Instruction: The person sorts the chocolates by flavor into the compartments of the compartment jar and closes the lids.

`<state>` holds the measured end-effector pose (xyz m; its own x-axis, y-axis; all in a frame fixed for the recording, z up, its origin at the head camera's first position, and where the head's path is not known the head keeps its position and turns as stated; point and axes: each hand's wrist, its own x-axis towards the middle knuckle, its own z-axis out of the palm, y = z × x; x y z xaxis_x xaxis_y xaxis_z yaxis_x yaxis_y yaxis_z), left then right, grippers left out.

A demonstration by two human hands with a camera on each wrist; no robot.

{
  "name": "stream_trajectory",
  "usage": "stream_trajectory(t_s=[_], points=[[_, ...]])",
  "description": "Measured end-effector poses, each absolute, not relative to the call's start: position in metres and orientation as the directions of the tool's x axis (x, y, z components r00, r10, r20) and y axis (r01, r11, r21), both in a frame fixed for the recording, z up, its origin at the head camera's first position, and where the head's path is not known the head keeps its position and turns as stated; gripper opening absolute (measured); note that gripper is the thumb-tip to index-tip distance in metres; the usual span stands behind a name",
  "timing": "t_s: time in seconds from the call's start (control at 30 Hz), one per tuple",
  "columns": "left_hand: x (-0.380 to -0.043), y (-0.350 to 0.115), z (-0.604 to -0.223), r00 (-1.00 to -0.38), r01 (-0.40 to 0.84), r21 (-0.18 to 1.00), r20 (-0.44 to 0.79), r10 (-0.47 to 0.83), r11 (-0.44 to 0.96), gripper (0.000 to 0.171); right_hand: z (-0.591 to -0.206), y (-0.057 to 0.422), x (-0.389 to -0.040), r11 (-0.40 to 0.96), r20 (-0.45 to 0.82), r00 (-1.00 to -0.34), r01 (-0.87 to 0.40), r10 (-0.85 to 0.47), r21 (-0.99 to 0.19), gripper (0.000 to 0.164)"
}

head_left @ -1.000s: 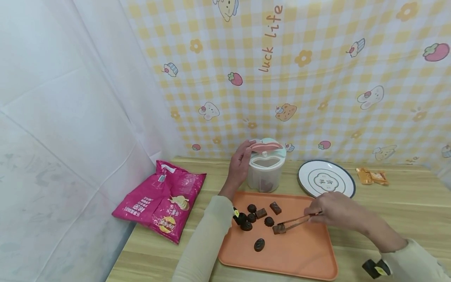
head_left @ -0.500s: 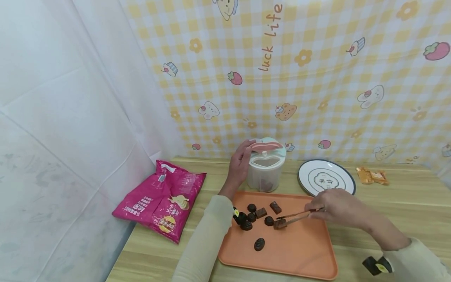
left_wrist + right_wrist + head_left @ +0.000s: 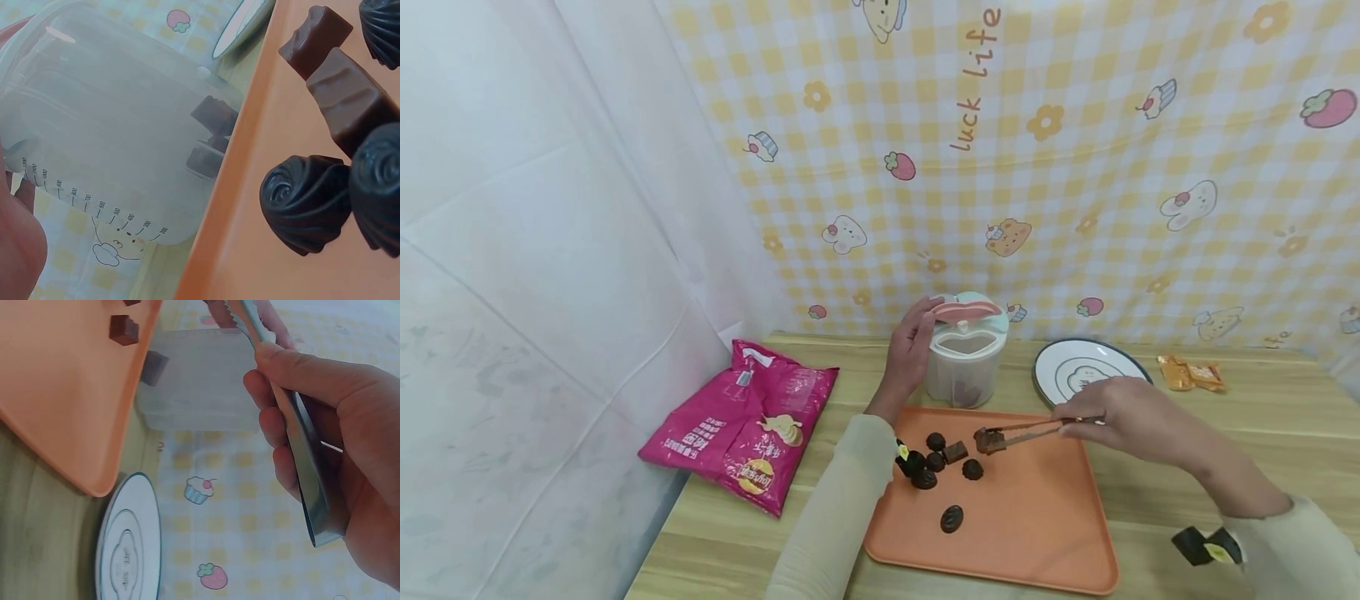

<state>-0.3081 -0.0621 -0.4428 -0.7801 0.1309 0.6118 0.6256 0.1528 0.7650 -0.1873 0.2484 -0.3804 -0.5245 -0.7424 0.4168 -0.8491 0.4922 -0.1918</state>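
My left hand [image 3: 912,346] grips the side of a clear, compartmented storage jar [image 3: 951,375], its fingers up by the raised pink flap [image 3: 966,312]. Measuring marks run along the wall, and a few chocolates [image 3: 212,115] show through it. My right hand [image 3: 1123,417] holds a pair of metal tongs [image 3: 290,419] near mid-length. In the head view, the tong tips are over the upper part of the orange tray [image 3: 1037,533], at a brown rectangular chocolate [image 3: 990,440]. Round and rectangular chocolates lie to their left, including a brown block [image 3: 955,452] and a dark dome [image 3: 973,469].
An oval dark chocolate [image 3: 952,518] lies apart, lower on the tray. A white plate [image 3: 1060,362] with a dark rim stands behind the right hand, with orange packets [image 3: 1192,374] farther right. A magenta chip bag [image 3: 745,429] lies left. A checked cloth [image 3: 1075,208] hangs behind.
My right hand has moved up and back with the tongs. The rectangular chocolate at their tips has left its spot lower on the tray. My left hand stays on the storage jar.
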Motion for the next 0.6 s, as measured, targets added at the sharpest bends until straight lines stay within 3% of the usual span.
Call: stream_trajectory(t_s=[0.6], points=[[-0.309, -0.062, -0.445, -0.782, 0.624, 0.767, 0.61, 0.129, 0.152, 0.044, -0.361, 0.238, -0.202, 0.48, 0.542, -0.537, -0.839, -0.647, -0.258, 0.025]])
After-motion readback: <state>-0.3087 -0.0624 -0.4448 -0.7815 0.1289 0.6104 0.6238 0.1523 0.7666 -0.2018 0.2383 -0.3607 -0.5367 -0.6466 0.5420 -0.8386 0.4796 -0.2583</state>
